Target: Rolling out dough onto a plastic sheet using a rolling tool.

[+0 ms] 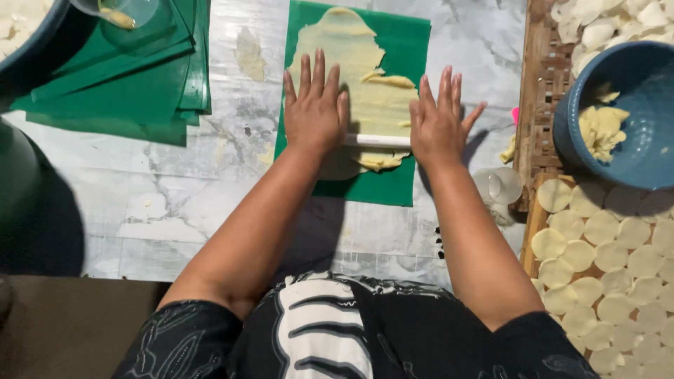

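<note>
Pale yellow dough sheet (365,77) on green plastic mat (411,42); left hand (314,112), right hand (439,119) flat open, palms pressing white rolling pin (377,140). Best even pressure both palms, pin square to mat.

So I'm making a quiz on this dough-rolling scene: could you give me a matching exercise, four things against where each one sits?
Things:
1 white roller
2 blue bowl
3 round dough discs
4 stacked green sheets

Places:
A far left of the marble table
B under both flat hands
C lower right, on a tray
D right, holding dough scraps

Pairs: 1-B, 2-D, 3-C, 4-A
</note>
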